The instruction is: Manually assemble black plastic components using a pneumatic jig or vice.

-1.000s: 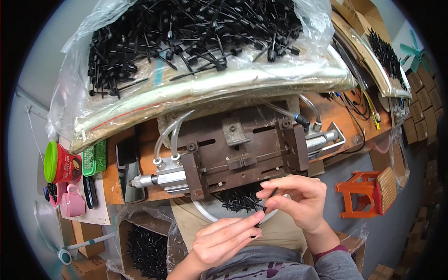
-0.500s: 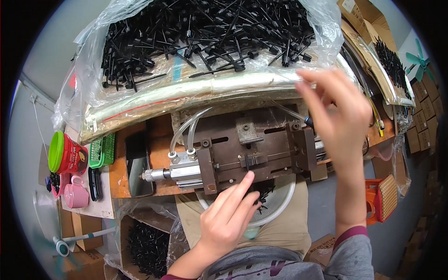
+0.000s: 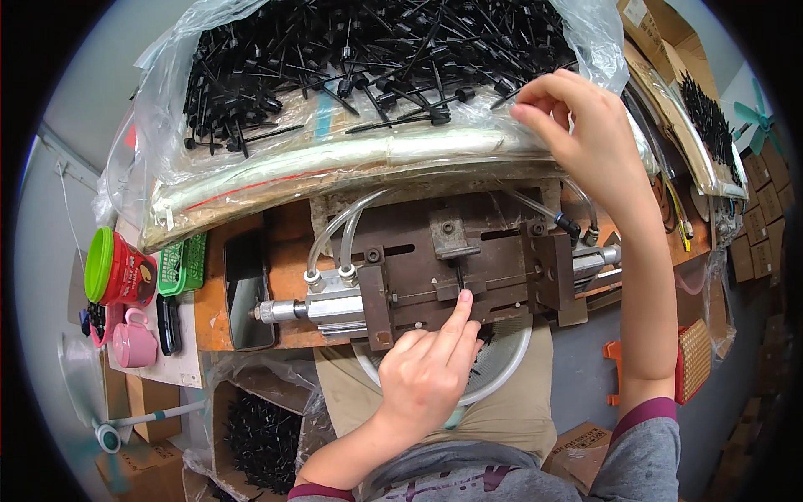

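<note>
My left hand (image 3: pixel 428 372) points its index finger forward, the tip on or right at a slim black stemmed part (image 3: pixel 459 274). That part lies in the central slot of a brown metal clamping fixture (image 3: pixel 493 290). The other left fingers are bent, and no held thing shows in them. Over the front edge of a heap of black stemmed plastic parts (image 3: pixel 393 63), my right hand (image 3: pixel 577 125) is raised with thumb and index fingertips close together. Whatever lies between those fingertips is too small to make out.
Air cylinders (image 3: pixel 336 311) with clear hoses flank the fixture. A white mesh basket (image 3: pixel 510 368) sits below on my lap. At left are a phone (image 3: pixel 248 293), green basket (image 3: pixel 182 266), red tub (image 3: pixel 125 269) and pink cup (image 3: pixel 135 343). A lower carton (image 3: pixel 222 427) holds black parts.
My left hand has shifted slightly right and forward, bringing the index fingertip to the fixture's slot. The black stemmed part now reaches farther back. My right hand moved up and left toward the heap.
</note>
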The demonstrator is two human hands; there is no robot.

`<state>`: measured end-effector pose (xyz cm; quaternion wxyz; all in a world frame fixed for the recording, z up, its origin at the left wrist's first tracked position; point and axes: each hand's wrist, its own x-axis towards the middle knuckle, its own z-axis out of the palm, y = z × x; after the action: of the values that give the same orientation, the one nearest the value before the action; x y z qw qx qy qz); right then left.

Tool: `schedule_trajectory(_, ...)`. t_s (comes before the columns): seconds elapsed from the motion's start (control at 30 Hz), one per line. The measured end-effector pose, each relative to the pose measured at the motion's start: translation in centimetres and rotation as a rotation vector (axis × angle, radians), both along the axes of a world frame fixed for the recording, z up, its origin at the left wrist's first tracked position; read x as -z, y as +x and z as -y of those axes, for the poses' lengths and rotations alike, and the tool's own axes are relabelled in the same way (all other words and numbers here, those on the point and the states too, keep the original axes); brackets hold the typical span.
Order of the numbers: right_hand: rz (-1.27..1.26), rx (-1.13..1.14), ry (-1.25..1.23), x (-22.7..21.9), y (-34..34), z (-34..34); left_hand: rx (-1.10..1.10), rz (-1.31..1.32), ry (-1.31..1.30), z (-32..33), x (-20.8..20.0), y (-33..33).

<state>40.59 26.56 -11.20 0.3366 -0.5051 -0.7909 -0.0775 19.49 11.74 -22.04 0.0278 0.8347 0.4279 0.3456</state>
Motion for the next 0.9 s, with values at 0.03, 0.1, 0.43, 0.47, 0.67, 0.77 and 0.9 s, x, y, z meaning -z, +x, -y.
schedule_trajectory(0.03, -0.002, -0.025, -0.021, -0.1, -0.2, 0.5, -0.008, -0.003, -0.002, 0.1, 0.0, 0.0)
schedule_trajectory(0.1, 0.05, -0.051, -0.025, 0.6, -0.2, 1.1, -0.015, -0.013, -0.01, 0.1, -0.2, 0.1)
schedule_trajectory(0.43, -0.199, -0.258, 0.031, 2.4, -2.2, 9.2, 0.014, -0.05, -0.109, 0.2, -1.6, -0.5)
schedule_trajectory(0.47, -0.188, -0.271, 0.0, 2.9, -2.4, 10.4, 0.035, -0.056, -0.156, 0.2, -2.6, -0.9)
schedule_trajectory(0.67, -0.057, -0.26, -0.181, 7.4, -2.6, 16.0, 0.03, 0.23, 0.137, -7.3, -8.9, -3.0)
schedule_trajectory(0.77, 0.066, -0.27, -0.221, 9.2, -3.5, 16.6, -0.065, 0.157, 0.32, -14.3, -9.8, -3.0)
schedule_trajectory(0.9, 0.165, -0.217, -0.189, 9.0, -4.9, 16.2, -0.053, -0.009, 0.222, -20.6, -9.8, -3.5)
